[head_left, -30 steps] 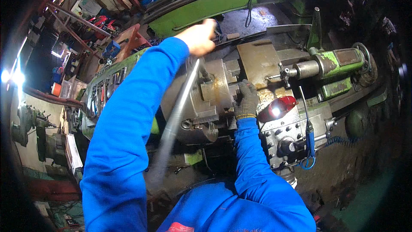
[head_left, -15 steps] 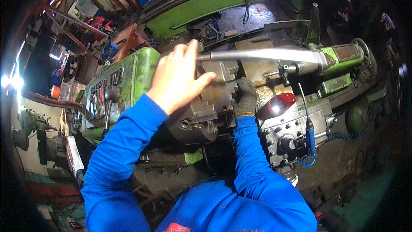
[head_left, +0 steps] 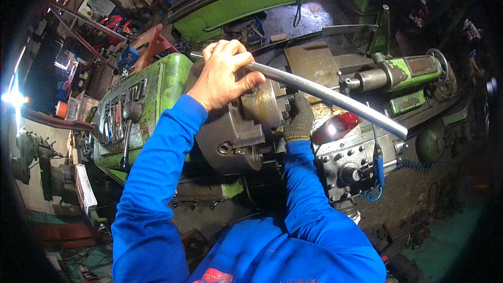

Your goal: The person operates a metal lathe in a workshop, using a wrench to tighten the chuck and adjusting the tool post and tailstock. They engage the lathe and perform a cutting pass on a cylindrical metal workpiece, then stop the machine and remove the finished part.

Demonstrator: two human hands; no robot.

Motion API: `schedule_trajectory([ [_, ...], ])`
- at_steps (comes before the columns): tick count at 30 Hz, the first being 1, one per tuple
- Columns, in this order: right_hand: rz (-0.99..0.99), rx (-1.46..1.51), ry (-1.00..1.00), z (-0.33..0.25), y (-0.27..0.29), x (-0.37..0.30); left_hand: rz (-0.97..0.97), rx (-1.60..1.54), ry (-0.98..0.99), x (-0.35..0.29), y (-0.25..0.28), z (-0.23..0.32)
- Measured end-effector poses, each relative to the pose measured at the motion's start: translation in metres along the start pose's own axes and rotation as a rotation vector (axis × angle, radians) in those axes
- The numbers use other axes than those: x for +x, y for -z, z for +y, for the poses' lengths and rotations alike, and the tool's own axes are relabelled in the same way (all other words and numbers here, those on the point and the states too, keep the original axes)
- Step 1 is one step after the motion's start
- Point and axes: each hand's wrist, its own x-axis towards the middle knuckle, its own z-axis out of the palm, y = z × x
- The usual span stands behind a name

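Head view, left hand [head_left: 222, 76] with fingers curled around steel bar [head_left: 335, 99], bar slanting above lathe chuck [head_left: 222, 136], gloved right hand [head_left: 299, 120] beside chuck, finger closure indeterminable, red print [head_left: 216, 276] on blue garment [head_left: 257, 249].

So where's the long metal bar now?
In the head view, the bar is in the left hand, its right end above the blue-handled tool.

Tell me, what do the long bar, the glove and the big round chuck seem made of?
The long bar: bare metal, probably steel, smooth, with a bright grey sheen.
The glove: apparently knitted fabric, dark grey and matt, with a banded cuff; any coating is unclear.
The chuck: machined metal, perhaps steel, dull grey with crisp stepped edges.
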Motion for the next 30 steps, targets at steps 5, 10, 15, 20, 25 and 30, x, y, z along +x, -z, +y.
schedule_trajectory([
  [5, 0.009, -0.759, 0.603, -0.01, 0.004, -0.033, -0.031, -0.077, 0.039, -0.006, 0.007, -0.008],
  [10, -0.037, -0.622, 0.928, -0.041, -0.018, -0.153, -0.033, -0.057, 0.069, 0.0, -0.006, -0.016],
  [15, 0.044, -1.21, 1.892, -0.169, -0.068, -0.22, 0.015, -0.074, 0.086, 0.003, -0.013, -0.019],
  [20, -0.028, -2.078, 1.045, -0.272, -0.09, -0.199, -0.032, -0.127, 0.074, 0.017, -0.001, -0.021],
  [25, 0.364, -2.471, 0.921, -0.237, -0.108, -0.25, -0.216, 0.053, 0.104, 0.033, 0.002, -0.026],
  [30, 0.577, -2.43, 0.905, -0.121, -0.109, -0.35, -0.3, 0.094, -0.21, 0.044, 0.004, -0.054],
])
